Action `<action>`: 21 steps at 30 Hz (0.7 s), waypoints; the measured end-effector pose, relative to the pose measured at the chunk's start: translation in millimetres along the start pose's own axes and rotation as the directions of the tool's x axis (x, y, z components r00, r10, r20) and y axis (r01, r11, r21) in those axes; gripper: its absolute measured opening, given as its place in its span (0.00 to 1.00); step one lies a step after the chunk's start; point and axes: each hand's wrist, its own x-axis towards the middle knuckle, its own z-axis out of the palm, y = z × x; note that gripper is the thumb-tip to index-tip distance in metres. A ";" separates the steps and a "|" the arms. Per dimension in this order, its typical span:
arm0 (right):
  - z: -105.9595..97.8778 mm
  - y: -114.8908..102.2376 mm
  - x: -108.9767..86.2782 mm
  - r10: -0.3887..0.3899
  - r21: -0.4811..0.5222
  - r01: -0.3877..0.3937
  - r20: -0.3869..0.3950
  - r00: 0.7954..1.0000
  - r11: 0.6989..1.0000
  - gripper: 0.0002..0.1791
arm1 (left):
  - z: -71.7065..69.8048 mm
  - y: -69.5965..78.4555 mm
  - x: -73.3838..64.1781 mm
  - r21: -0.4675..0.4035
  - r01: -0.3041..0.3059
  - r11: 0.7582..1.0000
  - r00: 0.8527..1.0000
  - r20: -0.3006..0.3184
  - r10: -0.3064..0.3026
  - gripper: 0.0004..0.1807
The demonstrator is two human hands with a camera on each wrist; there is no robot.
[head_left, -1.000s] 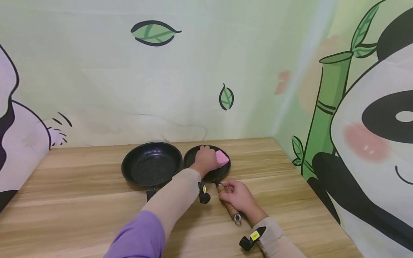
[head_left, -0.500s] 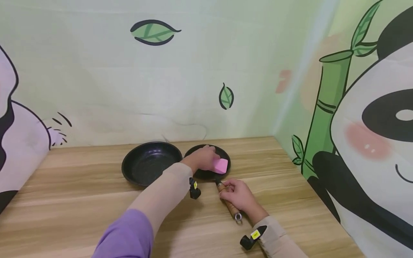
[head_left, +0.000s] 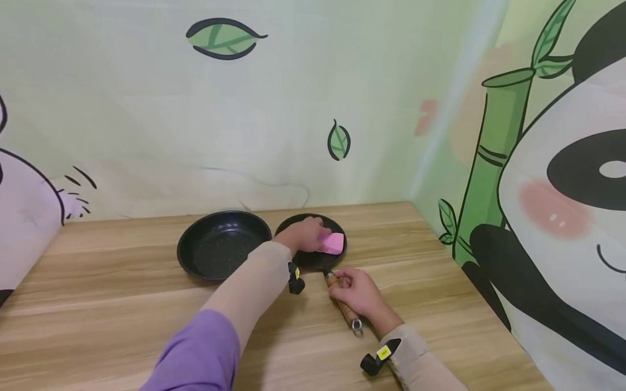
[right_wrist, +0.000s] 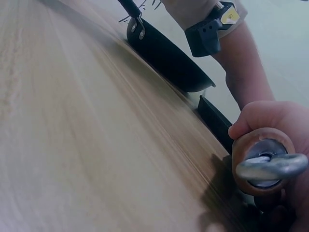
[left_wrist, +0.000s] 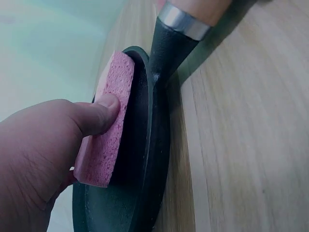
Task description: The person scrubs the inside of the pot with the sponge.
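My left hand (head_left: pixel 304 234) grips a pink sponge (head_left: pixel 333 244) over the small black frying pan (head_left: pixel 311 262). In the left wrist view the thumb presses along one face of the sponge (left_wrist: pixel 107 150), which stands within the pan's low rim (left_wrist: pixel 159 145); the other fingers are mostly hidden. My right hand (head_left: pixel 359 293) holds the pan's wooden handle (head_left: pixel 347 312) between thumb and fingers. A metal hanging ring (right_wrist: pixel 270 166) at the handle's end shows close up in the right wrist view.
A larger, deeper black frying pan (head_left: pixel 222 247) stands just left of the small one, its handle hidden behind my left forearm in the head view. Behind the wooden table (head_left: pixel 112 304) rises a wall (head_left: pixel 274 108) with printed leaves and pandas.
My left hand with the sponge has moved from the middle of the pan toward its near side, the sponge turning. The right hand keeps its hold on the handle. The head view has shifted slightly.
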 end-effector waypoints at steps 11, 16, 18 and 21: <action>-3.0 -6.2 -0.9 -0.021 0.012 0.021 0.031 0.999 1.000 0.19 | -0.5 3.7 2.3 0.029 0.101 0.994 0.993 -0.057 -0.099 0.29; -2.7 -7.9 -1.7 -0.018 0.011 0.018 0.020 1.000 1.000 0.18 | -3.7 7.3 1.1 -0.011 0.076 0.997 0.995 -0.057 -0.076 0.27; -2.2 -7.5 -2.2 -0.015 0.006 0.015 0.017 1.000 1.000 0.18 | -4.5 8.0 0.1 -0.030 0.057 0.998 0.997 -0.040 -0.059 0.27; -2.4 -6.9 -2.8 -0.014 0.001 0.014 0.006 1.000 1.000 0.18 | -4.8 8.2 -0.8 -0.055 0.038 0.998 0.999 -0.028 -0.040 0.27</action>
